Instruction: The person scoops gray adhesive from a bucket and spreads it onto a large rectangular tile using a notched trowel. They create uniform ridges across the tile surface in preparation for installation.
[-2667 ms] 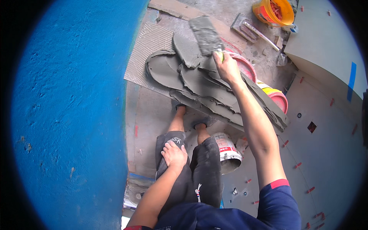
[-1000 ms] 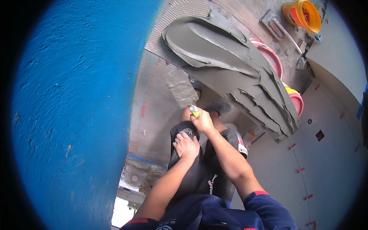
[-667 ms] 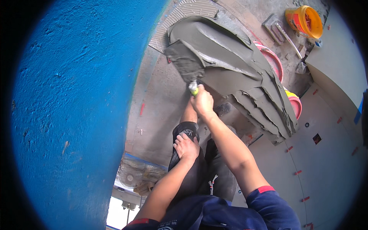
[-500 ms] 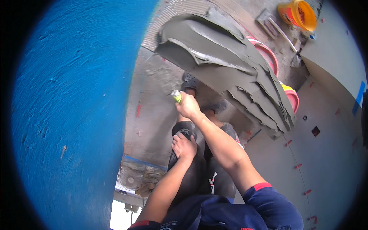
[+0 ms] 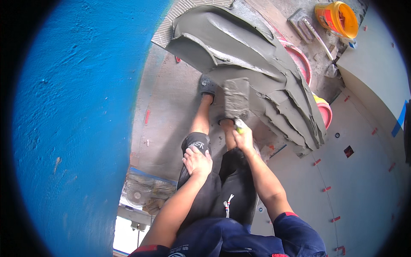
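My right hand (image 5: 243,139) is closed round the green handle of a trowel, whose rectangular blade (image 5: 235,96) is coated in grey mortar and held at the lower edge of a large tile (image 5: 162,36) with a ridged back. Thick, wavy mortar (image 5: 239,55) covers most of that tile; whether the blade touches it I cannot tell. My left hand (image 5: 196,162) rests on my left knee with its fingers apart, holding nothing. My legs and grey clogs (image 5: 207,85) show below the tile.
A blue textured wall (image 5: 72,128) fills the left. Pink buckets (image 5: 299,60) sit under the tile. An orange bucket (image 5: 325,17) and a flat tool with a white handle (image 5: 319,38) lie at top right. Large grey panels (image 5: 359,180) with red clips line the right.
The trowel has come down from over the mortar, swung left, and now moved right with its blade pointing upward. The mortar near the tile's left end has changed shape. My left hand stays on my knee.
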{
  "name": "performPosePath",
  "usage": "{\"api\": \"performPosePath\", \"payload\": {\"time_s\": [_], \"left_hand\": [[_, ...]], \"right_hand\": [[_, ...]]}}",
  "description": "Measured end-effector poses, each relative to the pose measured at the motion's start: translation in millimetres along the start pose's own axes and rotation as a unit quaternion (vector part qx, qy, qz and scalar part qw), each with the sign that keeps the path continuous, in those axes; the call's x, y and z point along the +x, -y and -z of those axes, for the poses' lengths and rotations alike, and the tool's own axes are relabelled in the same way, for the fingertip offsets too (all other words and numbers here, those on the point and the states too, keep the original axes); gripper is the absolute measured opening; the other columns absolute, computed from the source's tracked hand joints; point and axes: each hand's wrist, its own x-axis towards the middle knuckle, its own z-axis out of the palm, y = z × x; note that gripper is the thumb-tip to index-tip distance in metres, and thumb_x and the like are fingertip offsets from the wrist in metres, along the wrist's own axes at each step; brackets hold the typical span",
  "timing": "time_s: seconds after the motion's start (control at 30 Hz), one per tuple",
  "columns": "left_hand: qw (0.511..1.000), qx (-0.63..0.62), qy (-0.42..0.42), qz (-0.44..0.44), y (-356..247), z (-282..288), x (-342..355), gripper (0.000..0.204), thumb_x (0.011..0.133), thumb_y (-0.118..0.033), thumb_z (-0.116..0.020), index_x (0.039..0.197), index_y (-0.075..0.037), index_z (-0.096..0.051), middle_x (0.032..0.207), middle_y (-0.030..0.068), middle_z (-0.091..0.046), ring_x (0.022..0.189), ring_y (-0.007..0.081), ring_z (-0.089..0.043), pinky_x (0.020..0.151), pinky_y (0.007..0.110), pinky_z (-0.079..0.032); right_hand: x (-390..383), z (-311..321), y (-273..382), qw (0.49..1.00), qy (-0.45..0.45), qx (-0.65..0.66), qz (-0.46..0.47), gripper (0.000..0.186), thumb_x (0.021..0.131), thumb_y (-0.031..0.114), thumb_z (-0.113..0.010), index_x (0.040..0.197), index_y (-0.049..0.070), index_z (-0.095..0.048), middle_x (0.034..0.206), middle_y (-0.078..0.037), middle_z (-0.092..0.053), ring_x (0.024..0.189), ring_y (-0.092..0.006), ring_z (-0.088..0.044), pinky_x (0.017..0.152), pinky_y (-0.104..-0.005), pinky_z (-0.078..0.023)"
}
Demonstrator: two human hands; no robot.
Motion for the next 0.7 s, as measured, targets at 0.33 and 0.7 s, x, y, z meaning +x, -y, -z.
{"api": "performPosePath", "payload": {"time_s": [0.33,0.7], "left_hand": [[1.000,-0.002,0.019,0.009,-13,25,-2,0.067,0.092,-0.043,-0.065,0.132,0.006,-0.045,0.122,0.0222,-0.057,0.115,0.0366,-0.059,0.102,0.051,-0.043],[0.999,-0.032,0.002,0.011,-6,18,5,0.061,0.090,-0.043,-0.067,0.123,0.006,-0.052,0.118,0.0204,-0.057,0.110,0.0367,-0.059,0.100,0.051,-0.042]], "right_hand": [[53,-20,152,0.990,0.125,-0.050,0.037,0.032,0.079,0.019,-0.069,0.107,0.004,-0.064,0.093,-0.025,-0.070,0.093,-0.0449,-0.068,0.084,-0.0496,-0.055],[107,-92,210,0.999,0.022,0.022,-0.034,0.030,0.081,0.018,-0.069,0.104,-0.002,-0.065,0.093,-0.024,-0.072,0.092,-0.0409,-0.070,0.084,-0.0454,-0.054]]}}
